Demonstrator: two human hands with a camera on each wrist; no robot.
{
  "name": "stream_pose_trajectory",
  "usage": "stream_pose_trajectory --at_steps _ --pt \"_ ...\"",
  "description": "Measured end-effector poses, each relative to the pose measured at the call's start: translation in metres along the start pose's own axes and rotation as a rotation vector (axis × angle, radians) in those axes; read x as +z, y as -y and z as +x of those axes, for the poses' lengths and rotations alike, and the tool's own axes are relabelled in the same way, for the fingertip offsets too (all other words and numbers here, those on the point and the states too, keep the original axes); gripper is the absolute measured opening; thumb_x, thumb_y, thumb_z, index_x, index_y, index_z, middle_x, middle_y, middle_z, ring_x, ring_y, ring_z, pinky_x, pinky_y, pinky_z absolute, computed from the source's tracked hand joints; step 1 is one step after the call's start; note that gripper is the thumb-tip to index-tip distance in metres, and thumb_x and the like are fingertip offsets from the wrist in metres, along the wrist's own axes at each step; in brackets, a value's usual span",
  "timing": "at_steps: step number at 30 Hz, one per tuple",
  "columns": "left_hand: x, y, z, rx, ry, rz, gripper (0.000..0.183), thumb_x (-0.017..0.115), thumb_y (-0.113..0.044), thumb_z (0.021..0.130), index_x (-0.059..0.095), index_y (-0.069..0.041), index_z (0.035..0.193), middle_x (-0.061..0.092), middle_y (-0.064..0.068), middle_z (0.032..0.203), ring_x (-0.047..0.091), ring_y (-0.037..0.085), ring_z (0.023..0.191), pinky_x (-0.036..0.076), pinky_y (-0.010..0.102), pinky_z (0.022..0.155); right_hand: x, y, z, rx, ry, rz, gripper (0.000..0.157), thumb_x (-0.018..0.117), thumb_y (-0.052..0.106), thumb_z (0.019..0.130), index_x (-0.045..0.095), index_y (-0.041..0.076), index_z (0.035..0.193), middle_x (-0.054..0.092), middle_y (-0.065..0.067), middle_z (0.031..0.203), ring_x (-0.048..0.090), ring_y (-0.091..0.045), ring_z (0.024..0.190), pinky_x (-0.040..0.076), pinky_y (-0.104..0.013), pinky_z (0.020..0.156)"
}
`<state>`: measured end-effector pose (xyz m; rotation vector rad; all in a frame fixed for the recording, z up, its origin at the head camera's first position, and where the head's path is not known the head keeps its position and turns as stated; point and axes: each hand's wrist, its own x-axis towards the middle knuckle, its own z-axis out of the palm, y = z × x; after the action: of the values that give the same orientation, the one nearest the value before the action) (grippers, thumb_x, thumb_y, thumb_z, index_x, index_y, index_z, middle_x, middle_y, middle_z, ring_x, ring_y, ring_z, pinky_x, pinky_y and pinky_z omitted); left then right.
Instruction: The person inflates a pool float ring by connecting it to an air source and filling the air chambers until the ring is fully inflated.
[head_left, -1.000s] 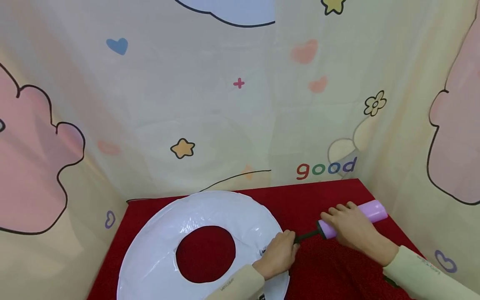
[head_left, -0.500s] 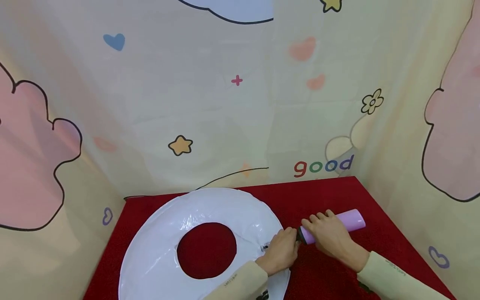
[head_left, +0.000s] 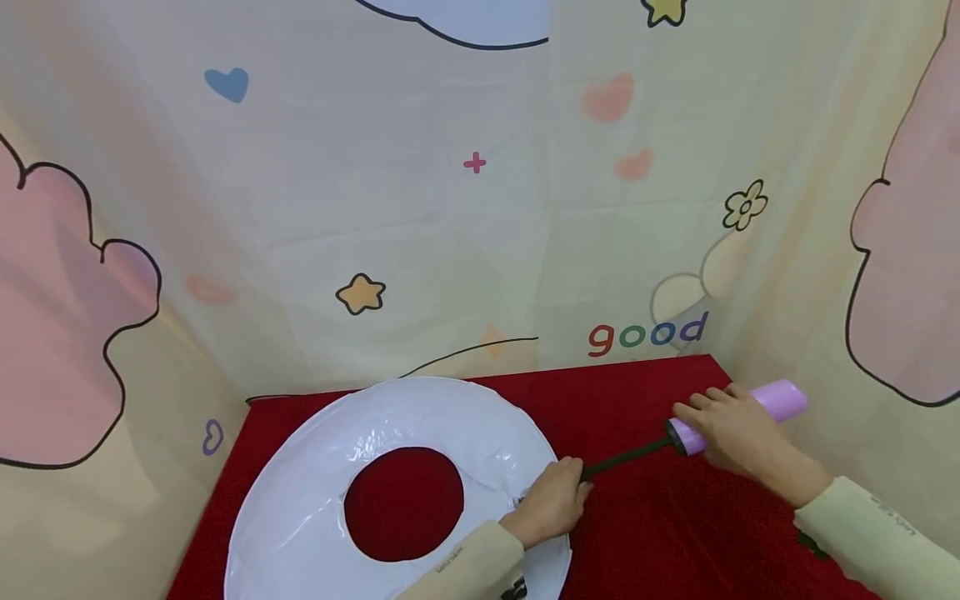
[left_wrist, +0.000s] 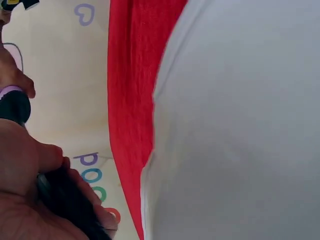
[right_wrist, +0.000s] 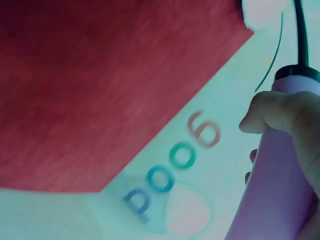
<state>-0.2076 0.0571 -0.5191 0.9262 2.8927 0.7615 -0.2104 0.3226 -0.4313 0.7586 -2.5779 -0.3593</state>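
Observation:
A hand pump with a pale purple barrel (head_left: 782,400) is stretched out, its dark rod (head_left: 628,457) showing between my hands. My right hand (head_left: 742,432) is wrapped around the barrel; the right wrist view shows the thumb lying along it below the black end cap (right_wrist: 299,71). My left hand (head_left: 551,502) grips the pump's black handle (left_wrist: 70,197), over the right side of a large white inflatable ring (head_left: 281,500). A small shiny fitting (head_left: 519,499) on the ring peeks out beside the left hand, mostly hidden by it.
The ring lies on a red cloth-covered table (head_left: 645,533), which shows through its round hole. A printed curtain (head_left: 480,250) with hearts, stars and the word "good" closes in the back and both sides.
My right hand first pushed the barrel in close to the left hand, then drew it back out to the upper right, exposing the rod again. The left hand stays nearly in place.

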Motion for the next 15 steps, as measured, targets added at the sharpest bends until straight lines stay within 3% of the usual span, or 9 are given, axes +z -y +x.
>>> stream_pose_trajectory --at_steps 8,12,15 --pt "0.003 -0.009 0.008 0.008 -0.069 0.07 0.01 0.054 -0.022 0.093 0.053 -0.015 0.086 0.053 -0.006 0.076 0.052 0.007 0.072 0.038 0.021 0.058 0.017 0.07 0.03 -0.022 0.031 -0.018 0.055 0.085 0.029 0.049 0.061 0.018 0.098 0.069 -0.006 0.086 0.063 -0.025 0.079 0.045 -0.041 0.076" --pt "0.004 -0.008 0.007 0.006 -0.066 0.061 0.009 0.053 -0.023 0.093 0.053 -0.016 0.088 0.053 -0.006 0.078 0.051 0.007 0.072 0.038 0.02 0.058 0.014 0.075 0.032 -0.024 0.035 -0.009 0.055 0.086 0.029 0.049 0.061 0.019 0.098 0.068 -0.004 0.087 0.063 -0.024 0.081 0.045 -0.041 0.076" --pt "0.004 -0.006 0.003 0.007 -0.049 0.043 0.011 0.053 -0.025 0.094 0.051 -0.017 0.085 0.05 -0.008 0.075 0.047 0.004 0.069 0.036 0.018 0.057 0.008 0.06 0.025 -0.05 0.034 -0.002 0.053 0.086 0.029 0.05 0.061 0.019 0.096 0.067 -0.002 0.086 0.062 -0.023 0.08 0.044 -0.041 0.072"
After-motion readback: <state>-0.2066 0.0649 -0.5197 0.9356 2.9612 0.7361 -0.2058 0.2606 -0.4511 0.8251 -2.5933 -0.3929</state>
